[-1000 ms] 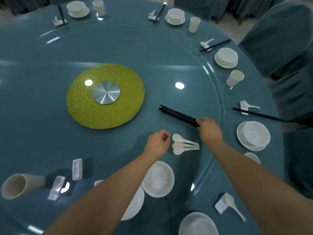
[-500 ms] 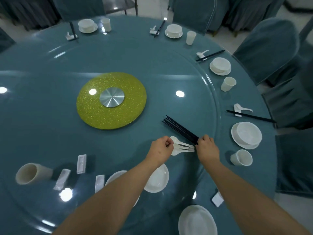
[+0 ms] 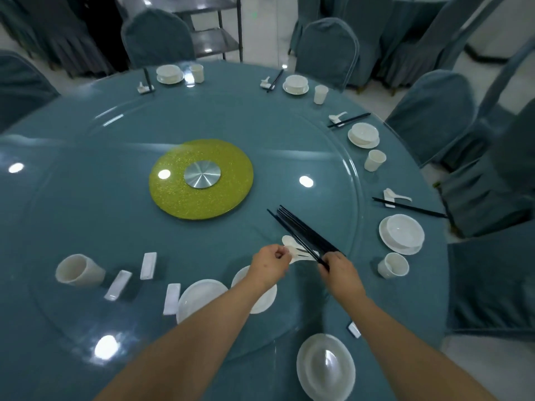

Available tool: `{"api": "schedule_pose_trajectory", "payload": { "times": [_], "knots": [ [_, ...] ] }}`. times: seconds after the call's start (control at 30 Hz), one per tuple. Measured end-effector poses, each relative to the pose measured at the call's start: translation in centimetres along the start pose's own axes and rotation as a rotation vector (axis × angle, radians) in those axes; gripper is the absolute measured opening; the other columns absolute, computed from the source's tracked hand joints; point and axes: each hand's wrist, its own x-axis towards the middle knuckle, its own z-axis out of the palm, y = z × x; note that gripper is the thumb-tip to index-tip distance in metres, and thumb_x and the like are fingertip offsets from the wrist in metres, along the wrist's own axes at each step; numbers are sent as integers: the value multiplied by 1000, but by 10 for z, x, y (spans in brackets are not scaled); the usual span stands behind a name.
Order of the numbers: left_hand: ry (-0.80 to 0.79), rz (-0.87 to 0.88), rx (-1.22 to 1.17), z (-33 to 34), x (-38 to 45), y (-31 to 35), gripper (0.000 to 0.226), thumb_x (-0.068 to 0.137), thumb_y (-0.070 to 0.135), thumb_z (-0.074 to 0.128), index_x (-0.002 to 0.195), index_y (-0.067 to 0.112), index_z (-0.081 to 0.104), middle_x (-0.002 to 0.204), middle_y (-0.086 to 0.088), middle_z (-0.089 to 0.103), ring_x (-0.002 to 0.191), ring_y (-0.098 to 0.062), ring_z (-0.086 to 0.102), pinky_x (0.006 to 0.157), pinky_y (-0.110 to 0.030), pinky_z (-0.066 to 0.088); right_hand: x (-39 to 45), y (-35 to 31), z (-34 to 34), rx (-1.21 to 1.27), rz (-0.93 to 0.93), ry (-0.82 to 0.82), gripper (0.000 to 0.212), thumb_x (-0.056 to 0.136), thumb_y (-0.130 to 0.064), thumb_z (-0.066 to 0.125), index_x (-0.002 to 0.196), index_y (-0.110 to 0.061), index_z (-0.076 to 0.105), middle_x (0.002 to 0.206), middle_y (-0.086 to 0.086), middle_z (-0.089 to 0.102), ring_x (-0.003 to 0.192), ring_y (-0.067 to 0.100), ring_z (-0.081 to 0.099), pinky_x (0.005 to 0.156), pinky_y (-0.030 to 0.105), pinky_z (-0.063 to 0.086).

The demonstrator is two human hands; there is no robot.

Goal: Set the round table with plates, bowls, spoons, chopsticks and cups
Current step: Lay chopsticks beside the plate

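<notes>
The round table (image 3: 86,198) carried a yellow turntable (image 3: 201,179) at its centre; finished places ran along the rim beyond and right of it. Nearer than the turntable lay unplaced plates (image 3: 199,296). The right hand (image 3: 338,269) gripped a bundle of black chopsticks (image 3: 301,231) by their near ends, tips fanned toward the turntable: stiff, light, probably slick, best pinched near one end. The left hand (image 3: 269,263), fingers curled, pinched white spoons (image 3: 295,250) just beneath the chopsticks; likely ceramic, chippable, safest held by the handles.
</notes>
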Motion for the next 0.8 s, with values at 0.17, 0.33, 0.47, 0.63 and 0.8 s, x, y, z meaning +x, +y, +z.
{"api": "schedule_pose_trajectory", "payload": {
  "times": [0.17, 0.33, 0.47, 0.63, 0.8],
  "knots": [
    [30, -74, -167, 2, -60, -23, 22, 95, 33, 56, 87, 14, 65, 69, 1, 66, 54, -9, 62, 63, -25, 54, -84, -38, 15, 73, -50, -43, 11, 91, -23, 60, 93, -13, 62, 92, 0, 56, 87, 22, 59, 72, 28, 41],
    [145, -91, -409, -10, -125, -50, 23, 97, 23, 56, 81, 11, 68, 68, -1, 66, 57, -17, 59, 52, -23, 48, -151, -65, 22, 93, -96, -60, 8, 89, -23, 62, 92, -15, 63, 88, -5, 52, 84, 20, 59, 72, 26, 40],
    [173, -125, -528, -21, -167, -69, 18, 94, 21, 61, 83, 9, 69, 65, -6, 64, 57, -15, 58, 53, -22, 48, -193, -83, 21, 113, -127, -74, 10, 88, -27, 66, 92, -18, 65, 85, -8, 58, 78, 12, 56, 69, 24, 41],
    [155, -107, -594, -35, -210, -85, 17, 95, 15, 60, 92, 1, 69, 69, -9, 64, 59, -16, 57, 52, -19, 49, -230, -103, 18, 181, -127, -131, 8, 86, -30, 69, 89, -22, 67, 69, -15, 57, 66, 5, 54, 60, 19, 38],
    [102, -89, -607, -47, -235, -95, 18, 96, 15, 60, 95, -1, 68, 71, -10, 63, 61, -17, 57, 61, -26, 52, -248, -120, 20, 257, -120, -146, 7, 85, -31, 69, 89, -25, 70, 69, -14, 63, 70, 9, 61, 60, 19, 43]
  ]
}}
